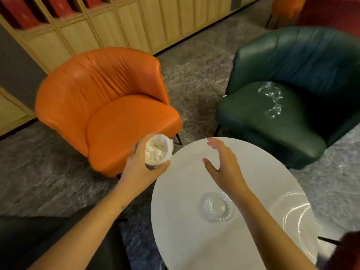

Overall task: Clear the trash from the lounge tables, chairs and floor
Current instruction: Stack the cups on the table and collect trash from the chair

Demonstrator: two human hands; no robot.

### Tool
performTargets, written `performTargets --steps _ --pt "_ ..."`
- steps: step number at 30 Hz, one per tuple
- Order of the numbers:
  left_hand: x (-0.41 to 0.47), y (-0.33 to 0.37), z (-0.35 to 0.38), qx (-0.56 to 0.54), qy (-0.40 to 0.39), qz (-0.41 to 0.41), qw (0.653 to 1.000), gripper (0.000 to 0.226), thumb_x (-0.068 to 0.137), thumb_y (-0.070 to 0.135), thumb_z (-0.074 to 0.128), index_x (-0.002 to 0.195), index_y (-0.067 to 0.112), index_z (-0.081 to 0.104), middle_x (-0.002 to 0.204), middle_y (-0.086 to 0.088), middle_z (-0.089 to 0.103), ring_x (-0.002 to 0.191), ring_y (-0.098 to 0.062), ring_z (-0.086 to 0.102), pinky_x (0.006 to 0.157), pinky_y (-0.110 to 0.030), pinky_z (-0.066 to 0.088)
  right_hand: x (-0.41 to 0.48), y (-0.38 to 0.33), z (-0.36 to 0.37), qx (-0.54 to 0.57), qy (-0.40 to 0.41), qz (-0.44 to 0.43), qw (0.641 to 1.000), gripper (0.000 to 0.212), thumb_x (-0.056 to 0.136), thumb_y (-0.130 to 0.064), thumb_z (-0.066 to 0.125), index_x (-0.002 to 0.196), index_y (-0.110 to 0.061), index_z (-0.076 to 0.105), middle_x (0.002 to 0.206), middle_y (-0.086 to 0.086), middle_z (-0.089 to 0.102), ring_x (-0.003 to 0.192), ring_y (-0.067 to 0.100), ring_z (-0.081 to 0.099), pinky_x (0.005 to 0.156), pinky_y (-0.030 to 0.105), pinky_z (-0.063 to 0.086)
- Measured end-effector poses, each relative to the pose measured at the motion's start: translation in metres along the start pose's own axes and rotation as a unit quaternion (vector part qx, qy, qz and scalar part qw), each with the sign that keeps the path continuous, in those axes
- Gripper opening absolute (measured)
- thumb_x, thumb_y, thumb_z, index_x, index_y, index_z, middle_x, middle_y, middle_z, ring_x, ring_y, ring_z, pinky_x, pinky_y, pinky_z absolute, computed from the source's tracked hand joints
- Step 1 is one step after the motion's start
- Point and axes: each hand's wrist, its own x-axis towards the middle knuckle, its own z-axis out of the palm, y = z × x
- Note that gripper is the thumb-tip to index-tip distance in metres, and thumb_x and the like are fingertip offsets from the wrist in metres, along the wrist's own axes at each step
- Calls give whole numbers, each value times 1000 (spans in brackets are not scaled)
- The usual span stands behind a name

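My left hand (141, 168) grips a white paper cup (158, 150) stuffed with crumpled white tissue, held just off the left edge of the round white table (185, 221). My right hand (222, 162) hovers over the table's far part, fingers straight and spread, holding nothing. A crumpled piece of clear plastic wrap (271, 101) lies on the seat of the green armchair (253, 117). The orange armchair (120, 117) stands behind the cup with a bare seat.
A clear glass ashtray (217, 206) sits on the table near my right forearm. A clear glass plate (298, 217) lies at the table's right edge. Grey patterned carpet (194, 80) runs between the chairs. A wooden slatted wall (109, 22) closes the back.
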Motion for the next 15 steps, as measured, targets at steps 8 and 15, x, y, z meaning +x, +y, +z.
performTargets --steps 8,15 --pt "-7 -41 -117 -18 76 -80 994 70 73 29 76 125 50 33 121 21 47 102 15 47 72 3 37 55 -83 57 -56 -108 -137 983 39 91 -25 56 129 -19 46 123 2 58 113 25 52 90 43 42" --pt "40 -102 -177 -1 85 -94 992 71 75 34 74 115 64 24 112 28 45 106 -5 47 73 -9 38 127 -136 111 -110 -109 -148 977 46 92 -24 55 135 -20 40 132 0 50 116 24 47 88 40 35"
